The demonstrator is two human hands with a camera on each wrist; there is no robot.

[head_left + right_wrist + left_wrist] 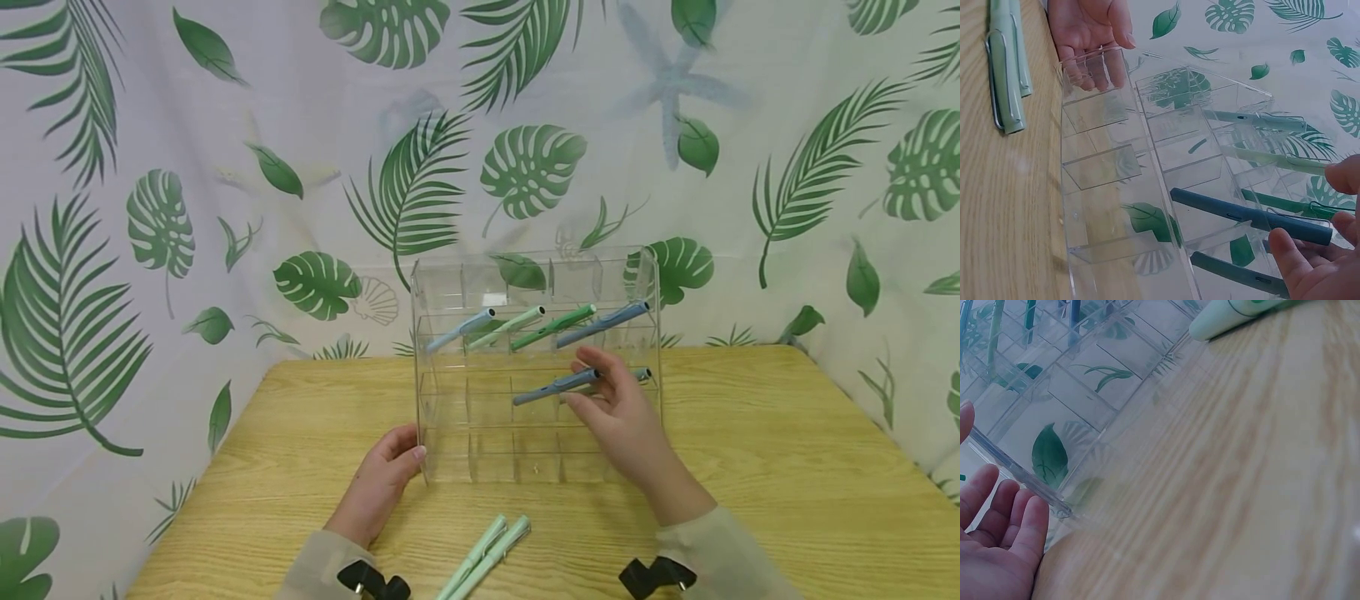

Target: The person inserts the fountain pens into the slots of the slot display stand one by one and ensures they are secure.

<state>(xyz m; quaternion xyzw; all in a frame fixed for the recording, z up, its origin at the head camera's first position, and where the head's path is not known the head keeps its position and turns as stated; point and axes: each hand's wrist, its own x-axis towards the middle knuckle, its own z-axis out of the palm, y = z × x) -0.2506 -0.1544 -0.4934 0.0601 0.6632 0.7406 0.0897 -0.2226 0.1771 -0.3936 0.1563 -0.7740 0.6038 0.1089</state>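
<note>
A clear acrylic pen rack (491, 454) stands upright on the table, divided into small compartments. My left hand (382, 479) grips its lower left side edge, thumb in front and fingers behind. My right hand (622, 417) is at a blue pen (551, 389) leaning in a lower row, its thumb and fingers spread around the cap end. Beside that pen, partly hidden by this hand, sits another pen (1238, 273). The row above holds a light blue pen (459, 330), a pale green pen (506, 327), a green pen (553, 327) and a dark blue pen (602, 325).
Two mint green pens (483, 557) lie side by side on the wooden table (300, 442), in front of the rack. A leaf-patterned cloth (300, 125) hangs behind the table. Each wrist carries a black mount (656, 575).
</note>
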